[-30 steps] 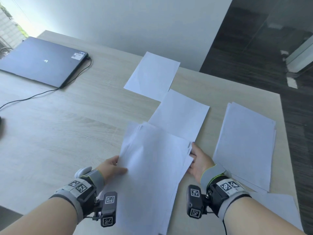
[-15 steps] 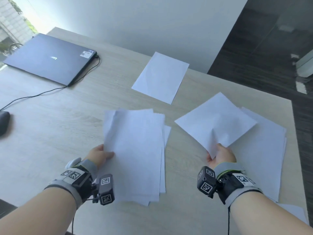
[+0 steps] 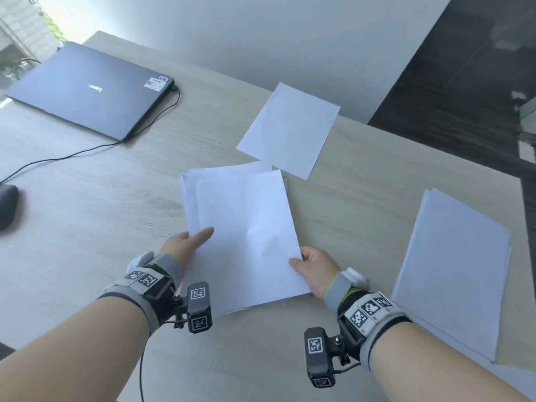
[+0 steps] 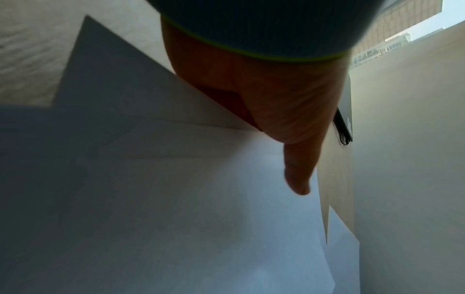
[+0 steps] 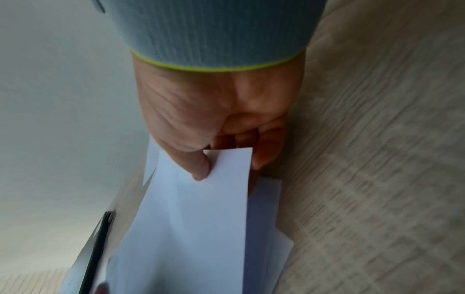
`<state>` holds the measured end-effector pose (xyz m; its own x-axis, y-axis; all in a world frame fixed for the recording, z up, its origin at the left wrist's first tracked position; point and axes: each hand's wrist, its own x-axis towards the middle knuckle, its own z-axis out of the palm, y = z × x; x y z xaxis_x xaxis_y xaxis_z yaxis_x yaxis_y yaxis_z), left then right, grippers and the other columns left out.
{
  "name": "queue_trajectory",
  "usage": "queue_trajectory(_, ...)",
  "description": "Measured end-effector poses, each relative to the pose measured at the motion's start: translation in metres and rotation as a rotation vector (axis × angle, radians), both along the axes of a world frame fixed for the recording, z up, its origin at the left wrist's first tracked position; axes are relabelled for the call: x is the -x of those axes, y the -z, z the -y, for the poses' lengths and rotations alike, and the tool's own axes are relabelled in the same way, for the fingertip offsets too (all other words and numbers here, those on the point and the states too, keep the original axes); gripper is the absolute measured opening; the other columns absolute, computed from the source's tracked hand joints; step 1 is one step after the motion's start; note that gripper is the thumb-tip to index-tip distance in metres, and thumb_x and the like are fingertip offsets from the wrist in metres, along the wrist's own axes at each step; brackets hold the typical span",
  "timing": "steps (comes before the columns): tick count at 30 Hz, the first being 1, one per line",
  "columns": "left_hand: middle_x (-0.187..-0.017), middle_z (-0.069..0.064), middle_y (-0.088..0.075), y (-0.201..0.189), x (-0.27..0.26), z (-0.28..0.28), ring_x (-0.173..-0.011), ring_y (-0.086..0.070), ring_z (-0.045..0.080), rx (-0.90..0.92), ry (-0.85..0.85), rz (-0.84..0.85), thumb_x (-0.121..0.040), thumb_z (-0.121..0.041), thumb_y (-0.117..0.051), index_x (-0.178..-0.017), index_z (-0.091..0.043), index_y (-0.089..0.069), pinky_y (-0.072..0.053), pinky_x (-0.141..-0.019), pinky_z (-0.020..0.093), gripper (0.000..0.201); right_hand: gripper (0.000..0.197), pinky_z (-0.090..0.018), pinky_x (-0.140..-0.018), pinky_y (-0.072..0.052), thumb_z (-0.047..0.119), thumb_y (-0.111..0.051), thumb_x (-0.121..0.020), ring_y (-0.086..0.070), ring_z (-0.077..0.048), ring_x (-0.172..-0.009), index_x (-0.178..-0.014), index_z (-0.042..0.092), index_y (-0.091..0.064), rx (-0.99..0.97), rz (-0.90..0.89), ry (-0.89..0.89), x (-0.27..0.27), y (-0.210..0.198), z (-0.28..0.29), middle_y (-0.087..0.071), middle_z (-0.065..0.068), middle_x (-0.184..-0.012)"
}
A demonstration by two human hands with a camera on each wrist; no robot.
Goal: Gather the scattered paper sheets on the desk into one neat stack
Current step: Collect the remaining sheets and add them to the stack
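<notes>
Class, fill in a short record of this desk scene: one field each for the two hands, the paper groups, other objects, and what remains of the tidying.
left hand: thumb on top of the centre stack, at its left edge
right hand: pinches the stack's top sheet near its right corner
single sheet: flat, beyond the stack
right pile: separate, near the desk's right edge
other objects: closed laptop, mouse
remaining: single sheet and right pile not yet gathered

Bright daylight from the window [image 3: 26, 27] top left, soft shadows on the surface [image 3: 87, 227], wide-angle bending at edges, left wrist view dim and backlit, right wrist view motion-blurred
</notes>
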<state>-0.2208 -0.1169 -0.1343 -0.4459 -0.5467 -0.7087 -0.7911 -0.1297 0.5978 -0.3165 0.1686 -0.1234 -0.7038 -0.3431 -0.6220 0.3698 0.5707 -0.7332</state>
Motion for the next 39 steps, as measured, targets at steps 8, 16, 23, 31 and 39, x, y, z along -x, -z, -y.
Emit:
queue_trajectory(8,-0.081,0.012,-0.078,-0.004,0.018,0.015,-0.068,-0.075,0.031,-0.114,0.052,0.006,-0.087,-0.022,-0.08,-0.098,-0.006,-0.073,-0.058,-0.06,0.034,0.021,0.035,-0.032,-0.055,-0.044,0.049,-0.047,-0.091,-0.048,-0.017,-0.053,-0.079,0.019,-0.06,-0.26,-0.313,-0.155,0.033,-0.01,0.017,-0.054,0.001,-0.057)
queue_trajectory(16,-0.083,0.014,-0.079,0.002,0.024,0.019,-0.071,-0.075,0.033,-0.205,-0.018,0.002,-0.083,-0.019,-0.083,-0.096,-0.006,-0.074,-0.062,-0.069,0.041,0.02,0.044,-0.041,-0.106,-0.041,0.024,-0.046,-0.096,-0.045,-0.027,-0.13,-0.138,0.024,-0.056,-0.391,-0.674,-0.099,0.129,0.002,0.057,-0.049,0.001,-0.143)
queue_trajectory(23,-0.085,0.013,-0.08,0.002,0.026,0.022,-0.078,-0.077,0.035,-0.208,-0.012,0.042,-0.08,-0.025,-0.085,-0.09,-0.011,-0.076,-0.06,-0.07,0.038,0.019,0.057,-0.051,-0.118,-0.023,0.05,-0.036,-0.098,-0.008,-0.022,-0.154,-0.153,0.04,-0.027,-0.688,-0.609,-0.381,0.162,0.016,0.09,-0.002,0.006,-0.169)
queue_trajectory(31,-0.08,0.011,-0.078,0.001,0.027,0.021,-0.065,-0.072,0.029,-0.196,-0.014,0.041,-0.081,-0.025,-0.083,-0.078,-0.013,-0.072,-0.054,-0.059,0.029,0.016,0.057,-0.048,-0.101,-0.04,0.061,-0.067,-0.079,-0.05,-0.036,-0.122,-0.102,0.012,-0.047,-0.578,-0.768,-0.084,0.173,0.028,0.067,-0.055,-0.015,-0.13)
queue_trajectory(39,-0.081,0.012,-0.079,0.0,0.027,0.022,-0.076,-0.076,0.035,-0.202,-0.001,0.032,-0.08,-0.025,-0.084,-0.08,-0.012,-0.074,-0.063,-0.075,0.044,0.016,0.093,-0.045,-0.114,-0.03,0.079,-0.056,-0.07,-0.032,-0.028,-0.136,-0.147,0.031,-0.037,-0.749,-0.574,0.013,0.171,0.024,0.049,-0.035,0.001,-0.146)
